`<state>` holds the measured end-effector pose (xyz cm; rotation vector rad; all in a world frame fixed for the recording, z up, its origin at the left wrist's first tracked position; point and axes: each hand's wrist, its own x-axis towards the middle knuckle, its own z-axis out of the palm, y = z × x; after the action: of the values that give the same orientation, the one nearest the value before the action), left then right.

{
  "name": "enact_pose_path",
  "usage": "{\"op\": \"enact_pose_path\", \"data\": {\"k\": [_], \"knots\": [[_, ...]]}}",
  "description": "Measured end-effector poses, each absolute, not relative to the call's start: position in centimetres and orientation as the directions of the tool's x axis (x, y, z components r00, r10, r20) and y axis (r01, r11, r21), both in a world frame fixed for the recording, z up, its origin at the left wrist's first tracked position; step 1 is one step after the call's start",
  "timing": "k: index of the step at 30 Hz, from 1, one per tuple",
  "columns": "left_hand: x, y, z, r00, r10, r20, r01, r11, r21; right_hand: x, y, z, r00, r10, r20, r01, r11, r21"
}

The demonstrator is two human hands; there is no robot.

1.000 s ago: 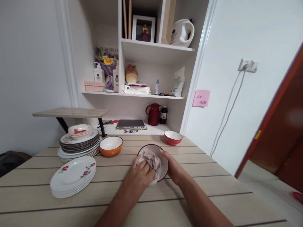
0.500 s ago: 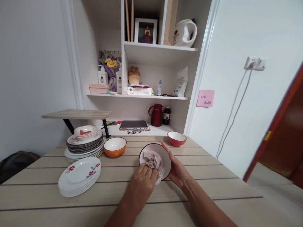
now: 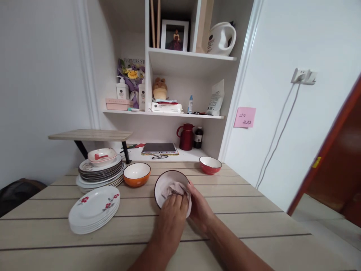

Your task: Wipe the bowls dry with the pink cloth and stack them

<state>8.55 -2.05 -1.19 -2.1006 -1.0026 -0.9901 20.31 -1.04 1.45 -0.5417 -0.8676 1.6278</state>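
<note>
My left hand (image 3: 174, 212) is closed on a crumpled pale cloth (image 3: 176, 188) and presses it against the inside of a bowl (image 3: 163, 184). The bowl has a whitish inside and a dark rim, and it is tilted toward me; its outside is hidden. My right hand (image 3: 199, 209) grips the bowl's right side, with some fingers out of sight behind it. To the left stands an orange bowl (image 3: 137, 175), and farther back on the right a red bowl (image 3: 210, 165).
At the left are a stack of white flowered plates (image 3: 93, 207) and a taller plate stack (image 3: 100, 175) topped by a small square dish (image 3: 102, 155). A raised wooden shelf (image 3: 90, 134) stands behind them. Glasses (image 3: 160, 157), a laptop (image 3: 159, 148) and a red jug (image 3: 186, 137) lie beyond the table.
The bowl has shifted left and a little toward me, with my right hand moving along. My left hand and the cloth have moved to the bowl's lower right inside.
</note>
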Motion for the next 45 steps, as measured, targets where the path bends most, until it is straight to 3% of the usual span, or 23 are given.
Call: {"op": "enact_pose_path", "data": {"k": [5, 10, 12, 17, 25, 32, 36, 41, 45], "knots": [[8.0, -1.3, -1.0, 0.619, 0.278, 0.735, 0.685, -0.649, -0.33, 23.9, -0.6, 3.3, -0.19, 0.979, 0.073, -0.483, -0.028, -0.875], [7.0, -0.7, -0.9, 0.601, 0.242, 0.762, 0.703, -0.613, -0.36, 26.8, 0.0, 3.5, -0.195, 0.976, -0.101, -0.288, -0.155, -0.945], [6.7, -0.5, -0.9, 0.594, 0.226, 0.772, 0.71, -0.599, -0.371, 26.8, 0.2, 3.1, -0.2, 0.974, -0.106, -0.307, -0.165, -0.937], [6.1, -0.4, -0.6, 0.566, 0.264, 0.781, 0.738, -0.584, -0.338, 25.4, 0.0, 2.7, -0.252, 0.965, 0.077, -0.498, -0.061, -0.865], [7.4, -1.9, -1.2, 0.34, 0.441, 0.831, 0.896, -0.421, -0.143, 21.0, -1.1, 1.9, -0.273, 0.938, 0.215, -0.572, 0.022, -0.82], [8.6, -1.4, -2.0, 0.467, 0.375, 0.801, 0.805, -0.556, -0.209, 20.6, -1.1, 2.1, -0.2, 0.973, 0.116, -0.538, -0.01, -0.843], [8.0, -0.9, -1.5, 0.571, 0.32, 0.756, 0.714, -0.648, -0.265, 23.4, -0.7, 3.4, -0.167, 0.979, 0.116, -0.403, 0.04, -0.914], [6.9, -0.4, -0.8, 0.575, 0.283, 0.768, 0.715, -0.63, -0.304, 26.6, -0.2, 3.9, -0.187, 0.982, -0.037, -0.236, -0.081, -0.968], [6.0, -0.1, -0.6, 0.561, 0.229, 0.795, 0.718, -0.612, -0.331, 26.2, -0.1, 3.2, -0.265, 0.962, 0.063, -0.381, -0.044, -0.923]]}}
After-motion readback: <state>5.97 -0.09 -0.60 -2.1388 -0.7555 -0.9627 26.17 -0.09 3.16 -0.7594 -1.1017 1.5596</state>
